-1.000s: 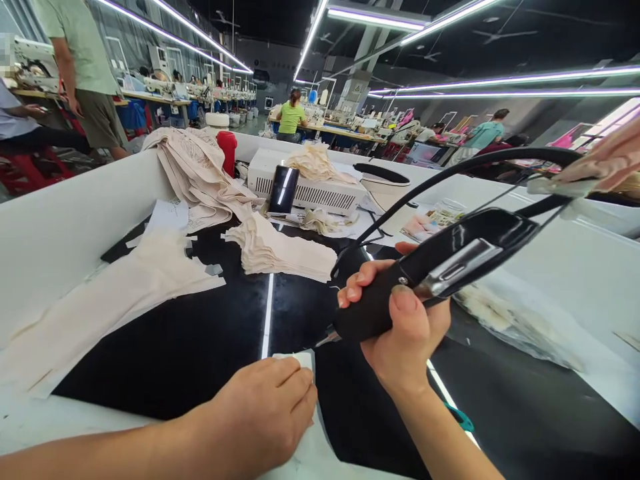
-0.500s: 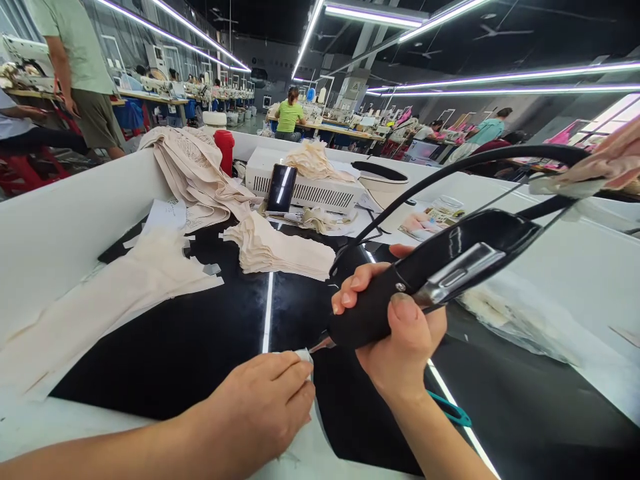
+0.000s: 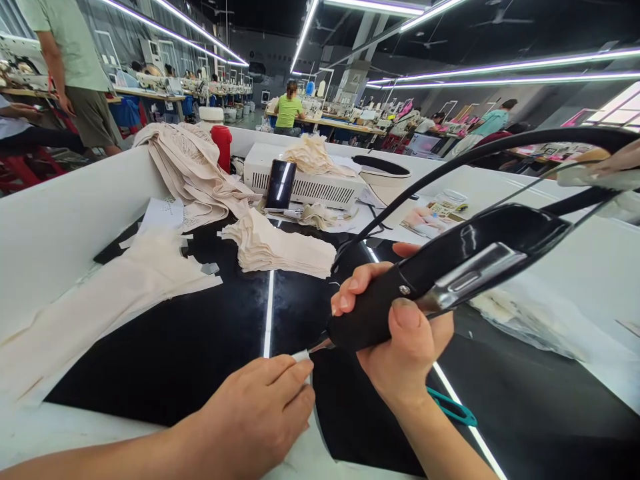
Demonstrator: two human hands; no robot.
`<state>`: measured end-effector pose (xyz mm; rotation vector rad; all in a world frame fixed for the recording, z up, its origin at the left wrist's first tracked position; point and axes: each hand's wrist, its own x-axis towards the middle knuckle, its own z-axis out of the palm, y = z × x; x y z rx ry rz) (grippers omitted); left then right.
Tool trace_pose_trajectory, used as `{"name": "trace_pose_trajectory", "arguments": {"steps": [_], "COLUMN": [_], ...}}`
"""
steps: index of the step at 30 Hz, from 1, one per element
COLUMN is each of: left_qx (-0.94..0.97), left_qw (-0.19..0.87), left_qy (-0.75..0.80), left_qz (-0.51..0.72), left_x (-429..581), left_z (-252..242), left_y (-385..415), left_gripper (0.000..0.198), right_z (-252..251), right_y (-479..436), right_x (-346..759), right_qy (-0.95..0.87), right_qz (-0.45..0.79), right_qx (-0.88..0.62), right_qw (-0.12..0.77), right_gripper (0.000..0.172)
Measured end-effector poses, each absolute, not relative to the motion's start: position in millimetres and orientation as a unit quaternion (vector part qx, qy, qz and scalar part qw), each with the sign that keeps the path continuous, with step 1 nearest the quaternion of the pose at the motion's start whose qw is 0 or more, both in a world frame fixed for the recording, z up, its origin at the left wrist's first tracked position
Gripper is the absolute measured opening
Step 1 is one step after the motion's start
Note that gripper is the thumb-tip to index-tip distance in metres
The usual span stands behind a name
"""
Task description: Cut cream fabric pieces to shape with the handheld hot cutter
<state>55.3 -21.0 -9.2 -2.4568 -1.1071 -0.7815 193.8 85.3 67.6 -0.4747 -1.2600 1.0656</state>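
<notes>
Right hand [image 3: 400,337]: between four and five o'clock from the middle of the view; fingers clamped round the handle of the black tool [image 3: 445,257]; thumb near its silver lever [image 3: 475,273].
Black tool: slants, its far end aimed at two o'clock, its metal tip [image 3: 323,345] down towards eight; the tip meets the edge of the white piece [image 3: 303,357] in the view, though contact cannot be told.
Left hand [image 3: 260,413]: at eight o'clock from the tip; fingers together, pinched on the white piece.
White piece: between the left fingers, just beside the tip at eight o'clock; mostly hidden by the hand.
Cable [image 3: 560,137]: arcs over the tool towards one o'clock of it.
Black sheet [image 3: 200,353]: spread on the bench [image 3: 45,433] beneath both hands.
Cream stack [image 3: 283,250]: eleven o'clock from the tip, layers uneven; the long cream panel [image 3: 115,287] lies nearer nine.
Far side, from the tip: heaped cream fabric [image 3: 193,170] between ten and eleven; red container [image 3: 221,148] at eleven; phone [image 3: 281,185], upright and leaning back, between eleven and twelve; vented box [image 3: 310,192] at twelve.
Right side, from the tip: clear bag [image 3: 530,323] at three; teal loop [image 3: 467,418] between three and four, near the right forearm.
Beyond the bench: a seated person in bright green [image 3: 287,110], towards twelve.
</notes>
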Motion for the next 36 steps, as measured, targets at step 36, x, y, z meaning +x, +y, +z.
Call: {"name": "trace_pose_trajectory", "arguments": {"steps": [36], "left_qx": [-0.871], "left_qw": [0.185], "left_qy": [-0.394], "left_qz": [-0.227], "left_x": [52], "left_z": [-16], "left_y": [-23], "left_gripper": [0.019], "right_z": [65], "right_y": [84], "right_x": [188], "right_qy": [-0.549], "right_qz": [0.479], "right_qx": [-0.150], "right_qw": [0.669], "right_gripper": [0.036]}}
